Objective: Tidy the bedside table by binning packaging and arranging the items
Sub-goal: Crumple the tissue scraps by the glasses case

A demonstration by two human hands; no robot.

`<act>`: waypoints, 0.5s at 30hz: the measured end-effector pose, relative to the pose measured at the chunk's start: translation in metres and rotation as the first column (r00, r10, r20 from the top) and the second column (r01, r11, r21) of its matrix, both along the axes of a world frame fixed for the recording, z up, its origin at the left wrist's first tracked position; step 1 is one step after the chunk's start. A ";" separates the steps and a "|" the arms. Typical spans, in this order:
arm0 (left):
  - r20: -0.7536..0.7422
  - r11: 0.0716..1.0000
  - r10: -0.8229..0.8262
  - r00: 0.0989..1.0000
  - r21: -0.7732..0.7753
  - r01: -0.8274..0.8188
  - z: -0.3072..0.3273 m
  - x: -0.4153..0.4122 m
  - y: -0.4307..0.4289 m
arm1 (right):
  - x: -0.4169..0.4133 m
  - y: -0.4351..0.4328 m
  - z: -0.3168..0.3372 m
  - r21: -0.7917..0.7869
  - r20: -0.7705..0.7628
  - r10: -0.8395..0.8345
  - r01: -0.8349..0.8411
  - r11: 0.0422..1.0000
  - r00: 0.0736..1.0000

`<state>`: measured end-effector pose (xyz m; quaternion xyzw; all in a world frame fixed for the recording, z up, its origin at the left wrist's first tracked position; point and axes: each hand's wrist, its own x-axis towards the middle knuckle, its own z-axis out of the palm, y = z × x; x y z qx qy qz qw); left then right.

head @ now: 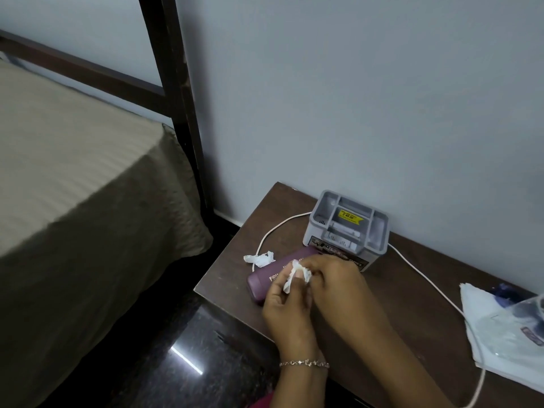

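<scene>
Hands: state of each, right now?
left hand: pinches the white paper scrap.
right hand: pinches the same white paper scrap.

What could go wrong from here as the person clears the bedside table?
1. The left hand and right hand both pinch one paper scrap; the other scrap lies near the table edge and could be brushed onto the floor.
2. The white cable runs by the right arm and could snag.
</scene>
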<state>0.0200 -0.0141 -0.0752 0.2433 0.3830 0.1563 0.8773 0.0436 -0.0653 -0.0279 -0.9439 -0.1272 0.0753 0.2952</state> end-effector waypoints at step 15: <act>-0.110 0.921 0.387 0.915 0.080 -0.380 -0.013 -0.005 0.049 | 0.079 0.081 -0.046 -0.269 -0.201 0.258 -0.306 0.913 0.945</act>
